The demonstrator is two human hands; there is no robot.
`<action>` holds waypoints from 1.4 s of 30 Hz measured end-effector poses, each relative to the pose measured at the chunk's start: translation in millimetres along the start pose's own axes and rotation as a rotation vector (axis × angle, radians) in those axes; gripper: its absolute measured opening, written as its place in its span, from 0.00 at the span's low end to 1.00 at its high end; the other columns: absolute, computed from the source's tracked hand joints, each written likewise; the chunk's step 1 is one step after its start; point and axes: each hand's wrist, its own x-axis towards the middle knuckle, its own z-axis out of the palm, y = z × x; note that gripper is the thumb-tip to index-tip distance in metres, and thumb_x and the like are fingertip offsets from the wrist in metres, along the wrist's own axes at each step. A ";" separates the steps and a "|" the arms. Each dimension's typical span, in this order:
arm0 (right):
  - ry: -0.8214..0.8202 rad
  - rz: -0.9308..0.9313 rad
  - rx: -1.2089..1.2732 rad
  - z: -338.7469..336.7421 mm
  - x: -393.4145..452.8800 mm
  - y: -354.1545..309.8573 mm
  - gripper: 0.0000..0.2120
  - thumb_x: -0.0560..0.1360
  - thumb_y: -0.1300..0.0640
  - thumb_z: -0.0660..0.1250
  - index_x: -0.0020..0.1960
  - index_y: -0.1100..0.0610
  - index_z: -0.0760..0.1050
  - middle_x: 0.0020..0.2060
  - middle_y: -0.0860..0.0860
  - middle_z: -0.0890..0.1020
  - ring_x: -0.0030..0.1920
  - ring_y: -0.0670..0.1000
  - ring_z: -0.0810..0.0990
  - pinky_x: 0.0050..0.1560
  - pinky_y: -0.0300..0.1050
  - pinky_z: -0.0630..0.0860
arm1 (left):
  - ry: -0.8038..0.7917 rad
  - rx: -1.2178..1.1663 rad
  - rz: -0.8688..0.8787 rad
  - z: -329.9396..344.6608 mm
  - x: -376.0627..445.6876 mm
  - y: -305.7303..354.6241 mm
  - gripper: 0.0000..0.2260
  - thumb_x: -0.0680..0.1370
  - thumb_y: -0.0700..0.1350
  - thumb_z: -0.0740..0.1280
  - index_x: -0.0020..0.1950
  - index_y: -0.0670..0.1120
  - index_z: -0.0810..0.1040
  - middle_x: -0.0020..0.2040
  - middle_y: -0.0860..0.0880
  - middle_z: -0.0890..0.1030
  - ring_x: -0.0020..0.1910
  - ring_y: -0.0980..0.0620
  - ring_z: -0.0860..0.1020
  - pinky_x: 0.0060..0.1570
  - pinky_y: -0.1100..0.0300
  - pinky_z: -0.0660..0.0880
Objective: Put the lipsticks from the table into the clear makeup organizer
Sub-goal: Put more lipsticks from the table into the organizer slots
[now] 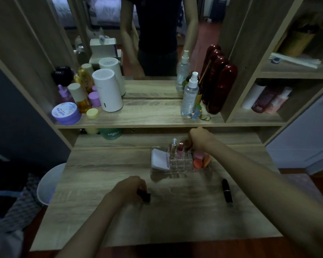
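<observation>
The clear makeup organizer (pixel 177 167) stands mid-table with a white compact (pixel 159 160) at its left, two pink tubes (pixel 180 149) upright in its back slots and pink-orange sponges (pixel 199 161) at its right. My right hand (pixel 199 139) is over its back right corner, fingers curled down; what they hold is hidden. My left hand (pixel 131 187) rests on the table in front, shut on a dark lipstick (pixel 145 196). A black lipstick (pixel 227 190) lies on the table to the right.
A raised shelf behind carries a white cylinder (pixel 107 91), bottles, purple jars (pixel 65 113), a spray bottle (pixel 190 94) and a dark red case (pixel 220 88) before a mirror. Side cubbies (pixel 265 101) hold bottles. A white stool (pixel 47 183) stands left of the table.
</observation>
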 end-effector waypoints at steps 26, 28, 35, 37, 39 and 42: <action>0.152 0.096 0.442 3.3 -5.6 10.6 0.15 0.69 0.63 0.72 0.55 0.63 0.77 0.54 0.62 0.81 0.57 0.62 0.79 0.52 0.50 0.76 | 0.691 -0.714 0.091 -37.7 61.5 77.8 0.10 0.70 0.38 0.72 0.50 0.42 0.79 0.45 0.50 0.81 0.44 0.57 0.77 0.36 0.75 0.71; 0.155 0.075 0.473 7.1 -5.3 7.7 0.14 0.69 0.64 0.71 0.54 0.63 0.77 0.54 0.61 0.82 0.57 0.61 0.79 0.53 0.49 0.76 | 0.690 -0.711 0.083 -35.0 64.0 79.0 0.10 0.70 0.37 0.72 0.50 0.41 0.80 0.44 0.52 0.80 0.42 0.58 0.76 0.37 0.80 0.71; 0.145 0.104 0.496 9.7 0.1 2.8 0.14 0.71 0.63 0.71 0.55 0.62 0.77 0.54 0.61 0.82 0.57 0.60 0.79 0.54 0.50 0.77 | 0.645 -0.671 0.087 -30.1 67.8 80.9 0.11 0.69 0.34 0.71 0.51 0.41 0.81 0.48 0.42 0.85 0.47 0.48 0.82 0.48 0.59 0.78; 0.123 0.114 0.490 9.9 1.9 4.4 0.15 0.70 0.63 0.71 0.56 0.63 0.77 0.55 0.62 0.81 0.57 0.60 0.79 0.55 0.52 0.78 | 0.660 -0.648 0.099 -28.5 68.2 81.7 0.11 0.69 0.33 0.71 0.50 0.41 0.82 0.47 0.42 0.85 0.46 0.49 0.82 0.48 0.60 0.77; 0.102 0.124 0.482 11.4 2.8 7.4 0.15 0.70 0.63 0.70 0.57 0.63 0.76 0.55 0.62 0.81 0.57 0.61 0.79 0.54 0.53 0.78 | 0.689 -0.618 0.090 -26.6 69.6 81.8 0.12 0.68 0.33 0.71 0.50 0.41 0.82 0.47 0.42 0.85 0.45 0.48 0.82 0.47 0.61 0.76; 0.064 0.124 0.454 18.6 2.9 10.9 0.13 0.71 0.64 0.69 0.55 0.63 0.77 0.54 0.62 0.82 0.57 0.62 0.79 0.54 0.53 0.78 | 0.678 -0.571 0.058 -23.8 72.3 82.6 0.14 0.68 0.34 0.70 0.53 0.42 0.81 0.50 0.43 0.84 0.50 0.45 0.80 0.53 0.54 0.77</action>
